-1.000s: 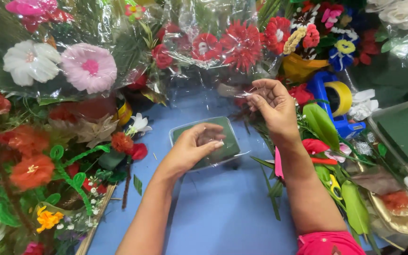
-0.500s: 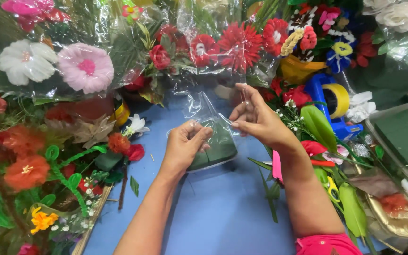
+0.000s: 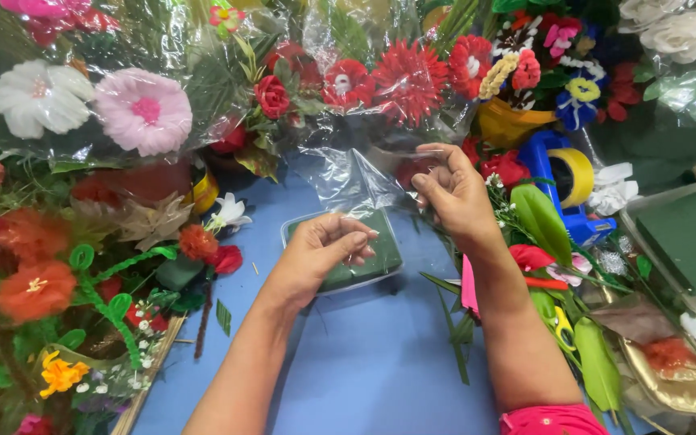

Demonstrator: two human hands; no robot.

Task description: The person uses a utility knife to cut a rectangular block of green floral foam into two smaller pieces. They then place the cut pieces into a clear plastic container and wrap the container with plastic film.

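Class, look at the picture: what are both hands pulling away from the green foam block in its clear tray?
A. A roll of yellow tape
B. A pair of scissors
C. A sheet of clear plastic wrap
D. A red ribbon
C: the left hand and right hand pinch a sheet of clear plastic wrap stretched above the green foam block.

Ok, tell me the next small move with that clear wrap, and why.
Probably lift the clear wrap further up and away. The right hand pinches its top edge, the left hand rests on the green foam block, and the film hangs down to the block.
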